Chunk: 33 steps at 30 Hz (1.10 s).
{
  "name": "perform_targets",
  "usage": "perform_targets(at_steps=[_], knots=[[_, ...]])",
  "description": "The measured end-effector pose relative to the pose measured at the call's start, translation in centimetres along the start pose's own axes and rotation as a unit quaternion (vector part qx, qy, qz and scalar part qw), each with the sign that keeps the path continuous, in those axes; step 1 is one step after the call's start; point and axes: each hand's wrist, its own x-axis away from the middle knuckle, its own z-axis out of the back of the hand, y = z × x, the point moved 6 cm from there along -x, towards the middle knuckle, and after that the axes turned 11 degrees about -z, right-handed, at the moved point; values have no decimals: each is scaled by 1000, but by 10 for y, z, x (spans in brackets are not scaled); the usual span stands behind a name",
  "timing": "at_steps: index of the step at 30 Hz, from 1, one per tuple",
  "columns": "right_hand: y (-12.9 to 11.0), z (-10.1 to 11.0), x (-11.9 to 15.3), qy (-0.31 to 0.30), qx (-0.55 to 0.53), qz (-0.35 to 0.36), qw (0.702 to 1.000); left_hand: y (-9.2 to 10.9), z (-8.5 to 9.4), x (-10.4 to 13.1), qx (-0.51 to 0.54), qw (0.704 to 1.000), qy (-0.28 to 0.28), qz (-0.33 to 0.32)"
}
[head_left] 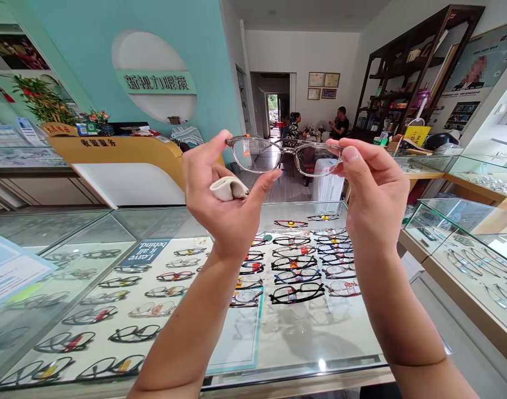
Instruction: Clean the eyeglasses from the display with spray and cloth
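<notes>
A pair of clear-framed eyeglasses (288,151) is held up level above the glass counter, between my two hands. My left hand (226,191) grips the frame's left end with its fingers, and a folded pale cloth (228,189) is tucked in its palm. The left lens carries an orange sticker; red lettering shows on the right one. At the other end, my right hand (372,185) pinches the frame's right corner between thumb and fingers. The temples point away from me and are partly hidden behind the lenses.
Below my arms, a glass display case (319,338) holds rows of eyeglasses. Another glass case (477,249) stands at the right. A yellow and white reception counter (124,166) is at the left. Two people (339,123) sit far back, near a dark shelf (403,77).
</notes>
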Motion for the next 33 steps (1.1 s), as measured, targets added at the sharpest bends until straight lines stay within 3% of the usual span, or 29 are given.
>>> perform_targets(at_steps=[6, 15, 21, 24, 28, 30, 33], knots=[[10, 3, -6, -40, -7, -47, 998, 4, -3, 1, 72, 997, 9, 12], [15, 4, -6, -49, 43, -29, 997, 10, -9, 0, 118, 991, 11, 59], [16, -2, -6, -48, -51, -112, 991, 12, -13, -2, 188, 980, 31, 57], [19, -1, -6, -32, -88, -154, 984, 11, -15, 0, 198, 975, 30, 102], [21, 0, -7, -57, -31, -113, 992, 8, -16, 7, 186, 966, 8, 182], [22, -1, -7, -76, -8, -90, 993, 7, -16, 10, 190, 961, 2, 201], [25, -1, -7, -77, -36, -120, 989, 7, -17, 12, 188, 961, -7, 203]])
